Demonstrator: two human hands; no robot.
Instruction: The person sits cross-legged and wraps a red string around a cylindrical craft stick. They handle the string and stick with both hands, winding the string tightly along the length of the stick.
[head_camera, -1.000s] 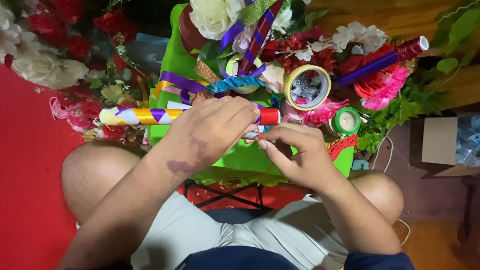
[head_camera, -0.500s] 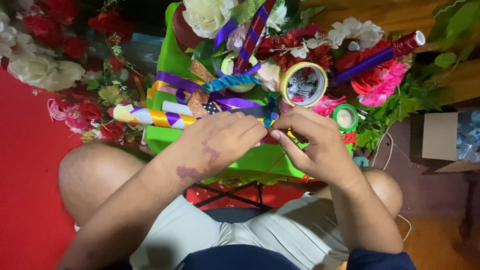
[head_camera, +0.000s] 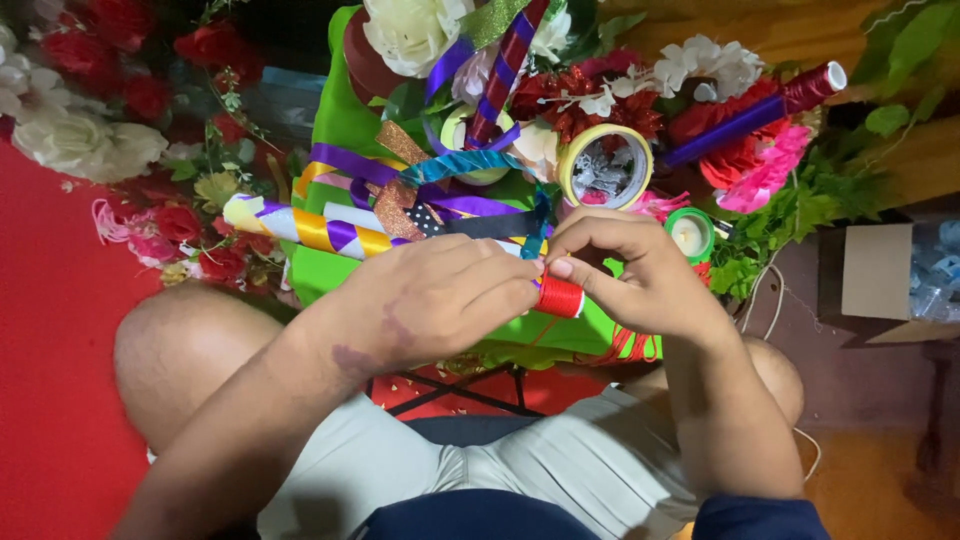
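Hands (head_camera: 540, 285) around red-wrapped stick end (head_camera: 558, 297)

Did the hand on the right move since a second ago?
Yes. The right hand has come up and now sits closer under the yellow ring-shaped tape roll, its fingertips on the red thread-wrapped end of the stick.

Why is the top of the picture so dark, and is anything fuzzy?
Head view: light falls on the left hand, right hand and red thread spool, which look sharp; the top left corner behind the red flowers sits in shadow; the cardboard box at the right edge looks slightly soft.
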